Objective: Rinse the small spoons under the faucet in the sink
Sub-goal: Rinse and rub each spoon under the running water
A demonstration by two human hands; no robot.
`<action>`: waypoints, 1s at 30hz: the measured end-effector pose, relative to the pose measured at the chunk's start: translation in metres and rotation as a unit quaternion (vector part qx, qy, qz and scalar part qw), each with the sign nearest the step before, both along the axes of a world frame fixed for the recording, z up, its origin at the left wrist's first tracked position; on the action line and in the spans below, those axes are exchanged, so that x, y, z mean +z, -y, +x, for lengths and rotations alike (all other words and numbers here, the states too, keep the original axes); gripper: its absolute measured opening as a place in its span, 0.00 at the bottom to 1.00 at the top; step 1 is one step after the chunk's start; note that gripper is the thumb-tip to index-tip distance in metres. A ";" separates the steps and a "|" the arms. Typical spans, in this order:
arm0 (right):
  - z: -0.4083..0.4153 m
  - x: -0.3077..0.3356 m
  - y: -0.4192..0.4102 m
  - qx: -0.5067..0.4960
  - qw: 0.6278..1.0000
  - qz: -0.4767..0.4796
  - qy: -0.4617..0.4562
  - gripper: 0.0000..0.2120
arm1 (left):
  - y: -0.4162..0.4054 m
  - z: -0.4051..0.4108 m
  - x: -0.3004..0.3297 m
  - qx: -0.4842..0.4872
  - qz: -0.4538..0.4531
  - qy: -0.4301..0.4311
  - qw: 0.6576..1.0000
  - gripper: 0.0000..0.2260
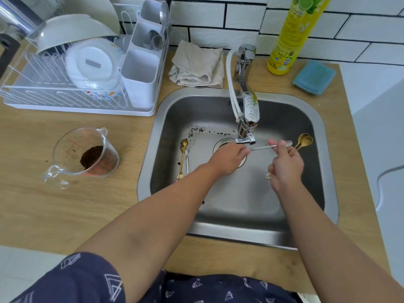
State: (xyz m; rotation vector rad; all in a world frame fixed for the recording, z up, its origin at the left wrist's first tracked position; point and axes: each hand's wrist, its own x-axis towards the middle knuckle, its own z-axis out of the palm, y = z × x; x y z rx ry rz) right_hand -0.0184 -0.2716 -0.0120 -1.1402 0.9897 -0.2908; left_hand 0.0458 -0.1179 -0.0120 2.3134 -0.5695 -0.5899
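Inside the steel sink (314, 119), my right hand (285, 169) holds two gold spoons (305, 141) and a silver spoon (265, 147), their bowls pointing right and away. The silver spoon lies level just below the faucet spout (246, 139). My left hand (227, 159) pinches the handle end of that silver spoon over the drain. A gold spoon (182, 158) and another silver spoon (187, 159) lie on the sink floor at the left. I cannot make out any running water.
Dark grounds (196, 130) speckle the sink floor. On the counter left stands a glass measuring jug (85, 156) with grounds, behind it a dish rack (76, 68) and cutlery caddy (142, 68). A folded cloth (197, 65), yellow bottle (295, 33) and blue sponge (313, 77) sit behind the sink.
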 end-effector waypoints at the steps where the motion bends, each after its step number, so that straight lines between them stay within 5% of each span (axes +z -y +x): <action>1: 0.000 -0.001 -0.001 0.000 1.000 0.005 0.006 0.07 | -0.002 -0.002 -0.001 -0.005 -0.010 0.011 1.000 0.11; 10: 0.001 -0.022 -0.055 0.170 0.983 0.070 -0.004 0.11 | -0.084 -0.043 -0.007 0.034 0.021 -0.149 0.988 0.13; 15: -0.006 -0.032 -0.066 0.306 0.947 0.088 -0.043 0.06 | -0.098 -0.060 0.005 0.112 -0.048 -0.327 0.937 0.12; 20: -0.009 -0.027 -0.063 0.291 0.954 0.060 -0.046 0.10 | -0.091 -0.062 0.007 0.071 0.024 -0.211 0.975 0.11; 28: -0.007 -0.025 -0.070 0.261 0.965 0.039 -0.004 0.04 | -0.095 -0.059 0.002 0.084 0.091 -0.158 0.980 0.13; 30: -0.004 -0.027 -0.070 0.243 0.970 0.029 -0.016 0.10 | -0.095 -0.060 -0.002 0.064 0.116 -0.151 0.980 0.15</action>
